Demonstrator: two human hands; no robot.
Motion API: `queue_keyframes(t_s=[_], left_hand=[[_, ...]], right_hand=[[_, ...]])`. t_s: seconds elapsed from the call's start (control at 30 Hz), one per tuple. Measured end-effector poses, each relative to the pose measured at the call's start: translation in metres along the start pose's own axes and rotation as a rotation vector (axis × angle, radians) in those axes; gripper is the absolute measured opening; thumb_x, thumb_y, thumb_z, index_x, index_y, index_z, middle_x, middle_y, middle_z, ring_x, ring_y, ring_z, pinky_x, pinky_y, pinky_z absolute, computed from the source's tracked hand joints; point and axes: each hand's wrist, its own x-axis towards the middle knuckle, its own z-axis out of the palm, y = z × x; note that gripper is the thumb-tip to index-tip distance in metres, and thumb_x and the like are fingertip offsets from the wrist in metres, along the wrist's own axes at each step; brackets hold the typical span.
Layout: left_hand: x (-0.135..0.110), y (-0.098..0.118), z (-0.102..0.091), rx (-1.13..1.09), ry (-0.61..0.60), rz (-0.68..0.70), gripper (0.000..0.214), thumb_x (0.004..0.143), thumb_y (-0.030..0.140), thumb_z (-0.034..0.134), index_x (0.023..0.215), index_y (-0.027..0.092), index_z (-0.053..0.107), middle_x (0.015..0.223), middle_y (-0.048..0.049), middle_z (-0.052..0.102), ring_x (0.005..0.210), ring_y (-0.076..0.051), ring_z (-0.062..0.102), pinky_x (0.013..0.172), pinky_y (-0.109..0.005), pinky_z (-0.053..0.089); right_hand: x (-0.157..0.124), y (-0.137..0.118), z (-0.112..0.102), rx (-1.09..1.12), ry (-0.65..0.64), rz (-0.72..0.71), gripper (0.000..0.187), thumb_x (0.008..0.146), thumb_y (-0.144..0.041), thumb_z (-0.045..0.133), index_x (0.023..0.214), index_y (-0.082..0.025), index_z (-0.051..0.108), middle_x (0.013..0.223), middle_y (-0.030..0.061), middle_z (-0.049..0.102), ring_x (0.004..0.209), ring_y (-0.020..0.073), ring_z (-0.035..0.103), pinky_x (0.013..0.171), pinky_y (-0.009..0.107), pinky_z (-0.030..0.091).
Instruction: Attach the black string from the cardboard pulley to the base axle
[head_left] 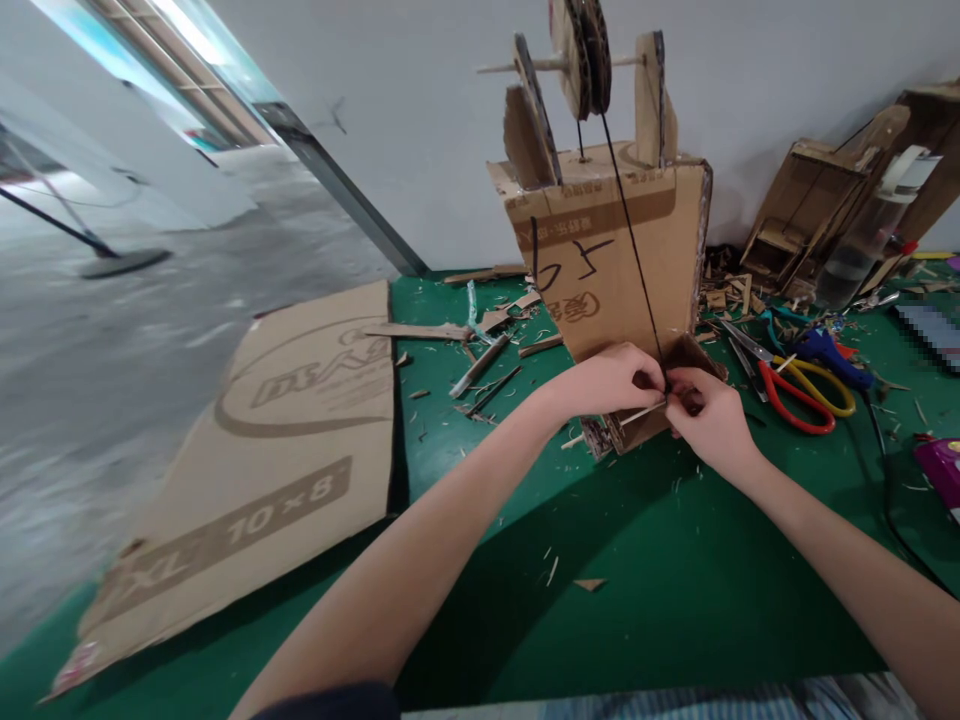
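One left hand (619, 382), one right hand (709, 412), fingers of both pinching one black string (637, 255), one big box (604, 300), one bottle (862, 245)

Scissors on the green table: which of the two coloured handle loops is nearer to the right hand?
The red loop; the yellow loop sits beyond it, farther from the right hand.

glare whitens the upper left, a soft shadow crosses the green table (675, 600), and the floor (180, 320) looks blurred.
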Motion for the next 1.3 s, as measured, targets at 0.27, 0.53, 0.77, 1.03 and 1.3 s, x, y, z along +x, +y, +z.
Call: queue_keyframes(t_s=[0.27, 0.53, 0.77, 1.03, 1.3], left_hand=[[-0.002, 0.001, 0.000, 0.024, -0.001, -0.024, 0.016, 0.073, 0.026, 0.058, 0.078, 0.018, 0.071, 0.079, 0.0015, 0.071, 0.069, -0.011, 0.060, 0.066, -0.024, 0.043], [-0.002, -0.002, 0.000, 0.051, -0.013, 0.007, 0.016, 0.073, 0.025, 0.058, 0.080, 0.018, 0.071, 0.082, 0.0009, 0.071, 0.071, -0.012, 0.060, 0.067, -0.024, 0.043], [-0.001, -0.002, -0.001, 0.064, -0.022, 0.001, 0.018, 0.077, 0.030, 0.059, 0.085, 0.018, 0.070, 0.085, 0.0006, 0.071, 0.072, -0.012, 0.060, 0.067, -0.024, 0.042], [-0.001, -0.003, 0.000, 0.066, -0.028, 0.010, 0.018, 0.078, 0.030, 0.058, 0.085, 0.018, 0.069, 0.085, 0.0005, 0.070, 0.071, -0.012, 0.060, 0.067, -0.024, 0.041], [-0.002, -0.001, 0.000, 0.085, -0.019, 0.015, 0.018, 0.077, 0.029, 0.057, 0.085, 0.018, 0.069, 0.086, 0.0001, 0.070, 0.071, -0.012, 0.060, 0.066, -0.024, 0.041]], right_hand=[[0.000, -0.004, -0.002, -0.129, 0.017, -0.115, 0.015, 0.077, -0.014, 0.052, 0.077, -0.018, 0.066, 0.076, 0.0038, 0.060, 0.062, 0.0144, 0.058, 0.058, 0.028, 0.050], [0.005, -0.001, -0.007, -0.131, -0.030, -0.095, 0.007, 0.073, -0.014, 0.057, 0.068, -0.019, 0.058, 0.070, 0.0009, 0.053, 0.062, 0.0133, 0.053, 0.054, 0.026, 0.047], [0.007, 0.008, -0.017, 0.080, -0.252, 0.048, 0.009, 0.083, -0.027, 0.056, 0.079, -0.020, 0.061, 0.082, 0.0022, 0.048, 0.061, 0.0124, 0.056, 0.040, 0.023, 0.052], [0.004, 0.012, -0.020, 0.134, -0.298, 0.059, 0.013, 0.088, -0.027, 0.052, 0.085, -0.021, 0.063, 0.088, 0.0033, 0.047, 0.067, 0.0134, 0.058, 0.042, 0.024, 0.058], [0.004, 0.009, -0.020, 0.077, -0.257, 0.063, 0.007, 0.084, -0.024, 0.055, 0.083, -0.021, 0.061, 0.084, 0.0029, 0.048, 0.066, 0.0142, 0.058, 0.042, 0.025, 0.058]])
